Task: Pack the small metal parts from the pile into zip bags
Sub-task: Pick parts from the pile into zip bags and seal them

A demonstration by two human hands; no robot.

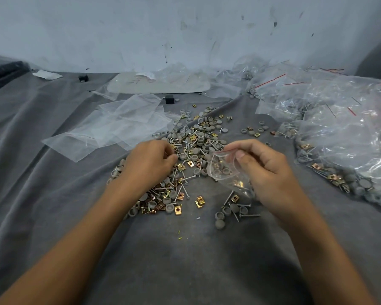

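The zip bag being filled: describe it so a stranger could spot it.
Find the pile of small grey and brass-coloured parts on the grey cloth. At its right edge, the right hand pinches a small clear plastic zip bag. Unlike the flat empty bags left and the heaped full ones right, it is hand-held, a few grey caps inside.

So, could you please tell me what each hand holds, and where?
Right hand pinches the small zip bag by its open top edge; for the left hand, it cannot be told.
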